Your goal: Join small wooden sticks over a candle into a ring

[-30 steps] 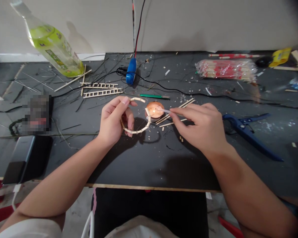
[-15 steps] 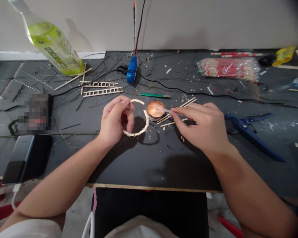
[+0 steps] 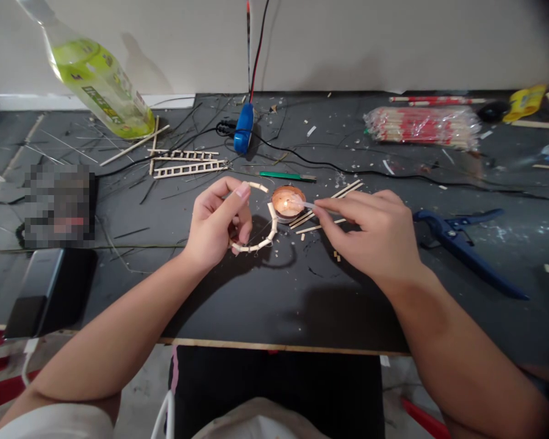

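Pinched in my left hand (image 3: pixel 220 222) is a curved ring (image 3: pixel 273 230) of short, pale wooden segments, with a gap on its right side. Right of that gap, a lit candle (image 3: pixel 283 214) burns in a small round cup. My right hand (image 3: pixel 366 228) grips a thin whitish translucent stick (image 3: pixel 304 206) between thumb and forefinger; its tip is over the cup at the flame. Several thin wooden sticks (image 3: pixel 322 227) lie between the candle and my right hand. Behind the candle rests a green-handled thin tool (image 3: pixel 281 175).
Blue cutting pliers (image 3: pixel 466 247) lie at the right. Small ladder-like wooden frames (image 3: pixel 190 171), a bottle (image 3: pixel 105 91) and a blue device (image 3: pixel 243 131) with black cables stand or lie further back. A plastic-wrapped bundle of sticks (image 3: pixel 421 127) is back right, a power bank (image 3: pixel 57 289) front left.
My left hand and the ring have shifted slightly right, and its thumb has moved along the ring's upper end. My right hand stays nearly in place with the stick at the flame.
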Available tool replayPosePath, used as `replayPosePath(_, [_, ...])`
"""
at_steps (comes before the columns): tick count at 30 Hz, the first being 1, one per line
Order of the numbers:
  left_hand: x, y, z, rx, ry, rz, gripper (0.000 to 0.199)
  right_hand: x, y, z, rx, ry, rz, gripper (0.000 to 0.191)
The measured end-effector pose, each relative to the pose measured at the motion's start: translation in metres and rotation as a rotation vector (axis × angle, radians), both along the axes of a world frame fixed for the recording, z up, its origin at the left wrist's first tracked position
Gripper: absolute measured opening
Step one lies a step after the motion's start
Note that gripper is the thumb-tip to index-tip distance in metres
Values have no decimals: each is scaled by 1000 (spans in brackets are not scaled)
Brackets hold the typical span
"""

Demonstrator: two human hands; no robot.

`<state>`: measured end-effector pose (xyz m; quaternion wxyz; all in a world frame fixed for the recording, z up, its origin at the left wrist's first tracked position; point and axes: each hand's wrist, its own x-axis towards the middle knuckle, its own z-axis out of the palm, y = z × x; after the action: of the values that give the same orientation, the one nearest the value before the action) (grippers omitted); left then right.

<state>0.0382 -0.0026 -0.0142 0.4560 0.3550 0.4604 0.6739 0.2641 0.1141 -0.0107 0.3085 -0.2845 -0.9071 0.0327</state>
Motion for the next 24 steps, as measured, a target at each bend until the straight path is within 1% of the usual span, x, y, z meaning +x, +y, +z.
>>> replayPosePath(7, [0, 0, 0, -18, 41, -2, 25, 1, 1, -1, -19, -8, -7, 13])
replayPosePath(13, [-1, 1, -2, 3, 46, 6, 23, 0, 1, -1, -15, -12, -5, 13])
replayPosePath(24, [-1, 1, -2, -1, 44, 3, 23, 1, 1, -1, -20, 2, -1, 12])
